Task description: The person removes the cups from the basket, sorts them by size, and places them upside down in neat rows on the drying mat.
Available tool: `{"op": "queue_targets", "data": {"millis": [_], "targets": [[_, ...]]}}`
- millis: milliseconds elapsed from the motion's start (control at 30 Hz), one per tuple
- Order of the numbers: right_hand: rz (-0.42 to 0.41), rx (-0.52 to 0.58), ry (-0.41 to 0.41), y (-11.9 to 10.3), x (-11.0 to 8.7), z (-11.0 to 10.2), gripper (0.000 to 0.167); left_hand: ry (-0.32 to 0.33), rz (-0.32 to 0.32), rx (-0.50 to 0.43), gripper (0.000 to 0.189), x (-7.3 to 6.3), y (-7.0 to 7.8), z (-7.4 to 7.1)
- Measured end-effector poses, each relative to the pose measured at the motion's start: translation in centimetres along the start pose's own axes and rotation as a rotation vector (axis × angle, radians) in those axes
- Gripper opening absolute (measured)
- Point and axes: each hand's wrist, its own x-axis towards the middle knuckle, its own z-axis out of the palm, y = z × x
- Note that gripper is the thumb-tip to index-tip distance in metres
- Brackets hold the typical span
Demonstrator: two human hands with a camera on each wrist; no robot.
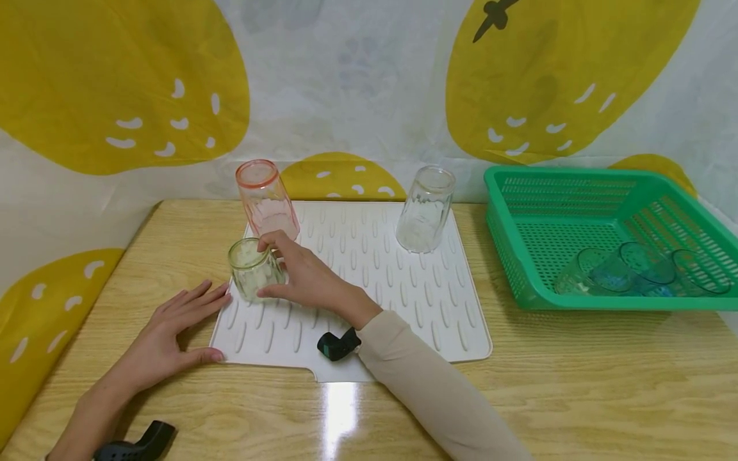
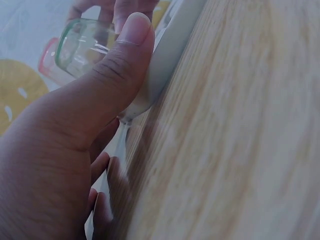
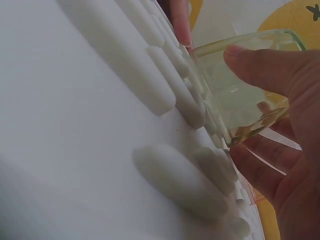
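A short pale green glass [image 1: 254,272] stands at the left edge of a white ribbed drying mat [image 1: 369,307]. My right hand [image 1: 308,272] holds it by the side; in the right wrist view the thumb [image 3: 245,62] lies on the near wall, with fingers on the other side. My left hand [image 1: 173,330] rests spread and nearly straight, fingertips and thumb at the mat's left edge. In the left wrist view, the left thumb [image 2: 122,70] partly covers the green glass [image 2: 82,45]. Just behind the green glass stands a taller pink glass [image 1: 268,202].
A clear glass [image 1: 425,208] stands at the mat's back right. To the right, a green plastic basket [image 1: 519,243] holds several glasses, some bluish, lying at its front. A cloth with yellow fruit shapes [image 1: 346,83] hangs behind the wooden table [image 1: 548,384].
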Motion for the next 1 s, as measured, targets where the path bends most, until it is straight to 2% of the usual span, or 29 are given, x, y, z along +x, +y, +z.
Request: {"op": "queue_targets", "data": {"millis": [133, 600, 1000], "targets": [[-0.013, 0.02, -0.004, -0.1, 0.1, 0.0, 0.06, 0.0, -0.006, -0.011, 0.089, 0.1, 0.1, -0.1], [0.022, 0.027, -0.058, -0.7, 0.1, -0.1, 0.06, 0.004, -0.013, -0.004, 0.091, 0.1, 0.1, -0.1], [0.023, 0.018, -0.085, -1.1, 0.2, 0.2, 0.059, -0.009, -0.047, -0.016, 0.093, 0.0, 0.1, -0.1]]}}
